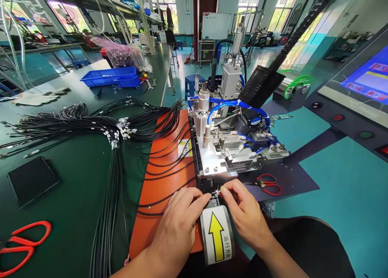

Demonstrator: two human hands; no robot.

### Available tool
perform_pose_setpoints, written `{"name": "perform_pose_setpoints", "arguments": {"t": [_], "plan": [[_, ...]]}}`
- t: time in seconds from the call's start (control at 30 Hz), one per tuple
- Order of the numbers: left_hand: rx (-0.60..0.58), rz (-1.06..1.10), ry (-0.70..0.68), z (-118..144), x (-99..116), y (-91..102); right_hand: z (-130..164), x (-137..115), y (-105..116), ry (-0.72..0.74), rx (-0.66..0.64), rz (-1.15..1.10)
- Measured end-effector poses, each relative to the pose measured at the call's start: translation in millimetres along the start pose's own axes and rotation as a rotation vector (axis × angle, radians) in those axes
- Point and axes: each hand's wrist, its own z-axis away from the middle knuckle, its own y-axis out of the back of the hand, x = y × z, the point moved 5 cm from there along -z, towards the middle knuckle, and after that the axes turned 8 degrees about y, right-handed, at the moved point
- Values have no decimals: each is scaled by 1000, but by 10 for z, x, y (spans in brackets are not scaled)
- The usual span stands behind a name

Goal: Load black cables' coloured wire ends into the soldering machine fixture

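Note:
My left hand [178, 219] rests over the orange board [142, 229], thumb and forefinger pinched at the end of a black cable [184, 185] that runs in from the left. Opposite it, my right hand [247, 211] pinches fine stripped wires [217, 192] with a bit of red and white at the fingertips. Both pinches meet just above a small metal fixture [214, 202] at the front of the machine [218, 148]. Below them curves a metal guide with a yellow arrow label [216, 235]. What lies under my left palm is hidden.
Bundled black cables [112, 189] spread over the green bench. Red-handled scissors [269, 185] lie right of the machine, larger orange-handled scissors [27, 241] at lower left. A blue tray [110, 77], a black flat box [33, 181], a solder spool [295, 85], a black hose and a control panel [348, 108] surround this spot.

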Motion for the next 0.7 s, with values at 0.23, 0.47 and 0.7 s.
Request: {"name": "perform_pose_setpoints", "arguments": {"t": [0.23, 0.47, 0.7], "plan": [[3, -7, 0, 0, -4, -4, -1, 13, 1, -20, 2, -9], [-6, 1, 4, -1, 6, 1, 6, 22, 0, -23, 2, -24], [-19, -1, 21, 3, 1, -14, 3, 28, -11, -15, 9, -23]]}}
